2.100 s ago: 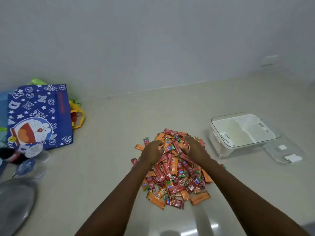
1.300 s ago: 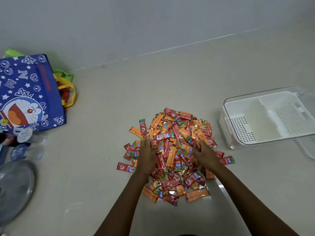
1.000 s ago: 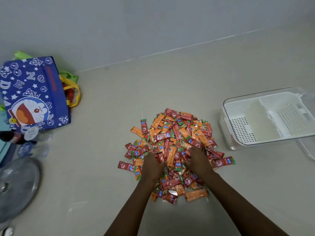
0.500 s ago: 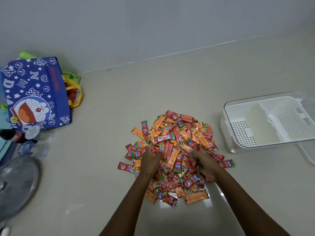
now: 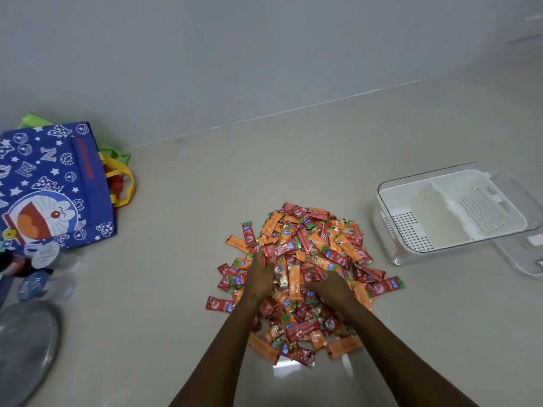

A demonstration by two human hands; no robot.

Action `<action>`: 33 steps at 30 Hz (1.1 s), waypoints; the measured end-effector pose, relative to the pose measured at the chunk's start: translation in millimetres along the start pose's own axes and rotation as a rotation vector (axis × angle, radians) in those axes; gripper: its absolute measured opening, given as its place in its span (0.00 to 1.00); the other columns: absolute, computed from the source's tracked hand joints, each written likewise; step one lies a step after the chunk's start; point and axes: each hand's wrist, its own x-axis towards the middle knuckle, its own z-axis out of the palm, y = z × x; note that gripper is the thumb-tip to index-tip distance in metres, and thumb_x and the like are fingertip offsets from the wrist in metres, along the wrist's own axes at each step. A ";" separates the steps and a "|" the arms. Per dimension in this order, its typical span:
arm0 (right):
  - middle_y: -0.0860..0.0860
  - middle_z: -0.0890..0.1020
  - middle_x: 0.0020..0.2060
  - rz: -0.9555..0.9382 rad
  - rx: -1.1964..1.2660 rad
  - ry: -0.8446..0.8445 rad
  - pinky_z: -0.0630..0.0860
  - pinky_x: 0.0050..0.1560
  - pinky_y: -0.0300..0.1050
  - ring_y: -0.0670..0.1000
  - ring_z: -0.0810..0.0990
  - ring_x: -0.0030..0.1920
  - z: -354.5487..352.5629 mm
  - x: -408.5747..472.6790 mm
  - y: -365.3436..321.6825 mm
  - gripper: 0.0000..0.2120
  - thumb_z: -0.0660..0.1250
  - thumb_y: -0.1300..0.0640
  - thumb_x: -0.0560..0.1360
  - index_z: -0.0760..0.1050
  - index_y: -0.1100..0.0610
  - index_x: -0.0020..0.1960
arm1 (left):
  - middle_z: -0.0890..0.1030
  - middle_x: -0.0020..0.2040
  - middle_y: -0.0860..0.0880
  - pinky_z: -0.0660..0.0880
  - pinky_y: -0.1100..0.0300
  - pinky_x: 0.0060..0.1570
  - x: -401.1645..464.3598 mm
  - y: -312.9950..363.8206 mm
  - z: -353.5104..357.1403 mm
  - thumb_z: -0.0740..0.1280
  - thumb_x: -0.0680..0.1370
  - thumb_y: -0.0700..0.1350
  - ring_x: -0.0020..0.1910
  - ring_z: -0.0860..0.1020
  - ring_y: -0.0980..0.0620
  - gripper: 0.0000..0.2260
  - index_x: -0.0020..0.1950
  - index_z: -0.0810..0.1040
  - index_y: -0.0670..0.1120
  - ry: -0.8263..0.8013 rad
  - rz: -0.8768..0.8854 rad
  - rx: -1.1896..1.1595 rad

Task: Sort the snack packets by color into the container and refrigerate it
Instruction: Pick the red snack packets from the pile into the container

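A heap of red and orange snack packets (image 5: 311, 259) lies on the beige floor in front of me. Both my hands are down in its near half. My left hand (image 5: 260, 279) has its fingertips closed against a red packet (image 5: 269, 253) that stands up from the heap. My right hand (image 5: 332, 287) is curled into the packets, fingers buried, so its hold is hidden. The container (image 5: 385, 230), a clear box with a white perforated, divided insert, stands to the right of the heap with nothing in it.
The container's clear lid (image 5: 526, 259) lies on the floor at its far right. A blue cartoon bag (image 5: 53, 189) with yellow handles lies at the left, with bottles (image 5: 38, 284) and a round metal plate (image 5: 23, 348) below it. A grey wall runs behind.
My hands drew back from the heap's far side to its near middle, spreading packets outward. The view tilted down, so the container sits closer at the right.
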 end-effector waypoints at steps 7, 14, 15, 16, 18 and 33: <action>0.63 0.81 0.55 0.125 0.717 -0.163 0.76 0.50 0.52 0.60 0.79 0.54 -33.1 -18.3 3.1 0.09 0.61 0.61 0.77 0.77 0.66 0.51 | 0.77 0.55 0.50 0.75 0.54 0.49 34.8 28.0 -7.9 0.62 0.80 0.53 0.48 0.77 0.52 0.20 0.68 0.67 0.44 -0.108 0.085 0.078; 0.58 0.72 0.67 0.006 0.135 0.193 0.74 0.57 0.51 0.59 0.76 0.62 -46.7 4.8 -7.0 0.33 0.70 0.51 0.74 0.60 0.58 0.74 | 0.81 0.59 0.43 0.74 0.56 0.55 54.4 29.2 4.6 0.72 0.73 0.47 0.57 0.79 0.44 0.23 0.67 0.74 0.44 -0.012 0.277 0.611; 0.58 0.76 0.64 -0.043 0.006 0.250 0.76 0.55 0.50 0.57 0.79 0.58 -47.5 12.7 -7.9 0.30 0.71 0.51 0.73 0.65 0.58 0.71 | 0.81 0.58 0.43 0.74 0.56 0.54 55.5 29.4 4.4 0.72 0.73 0.46 0.57 0.79 0.43 0.19 0.64 0.77 0.44 -0.005 0.280 0.599; 0.57 0.80 0.59 -0.082 -0.118 0.283 0.78 0.53 0.50 0.56 0.82 0.53 -47.9 18.0 -9.8 0.27 0.72 0.52 0.72 0.69 0.58 0.67 | 0.80 0.58 0.42 0.74 0.56 0.54 56.3 28.7 4.8 0.71 0.74 0.45 0.57 0.78 0.43 0.17 0.61 0.78 0.43 0.011 0.296 0.590; 0.54 0.83 0.52 -0.122 -0.340 0.312 0.79 0.50 0.49 0.54 0.83 0.48 -47.3 28.1 -11.3 0.23 0.73 0.51 0.72 0.72 0.57 0.63 | 0.78 0.58 0.43 0.74 0.54 0.55 56.1 27.1 5.7 0.70 0.75 0.47 0.57 0.76 0.43 0.14 0.59 0.79 0.44 0.047 0.320 0.585; 0.55 0.69 0.71 -0.085 0.248 0.017 0.71 0.65 0.61 0.59 0.74 0.66 -61.9 27.1 3.2 0.36 0.68 0.44 0.74 0.55 0.48 0.76 | 0.82 0.42 0.46 0.74 0.59 0.39 19.6 16.4 34.1 0.72 0.72 0.54 0.42 0.80 0.47 0.16 0.48 0.80 0.42 0.031 0.024 0.482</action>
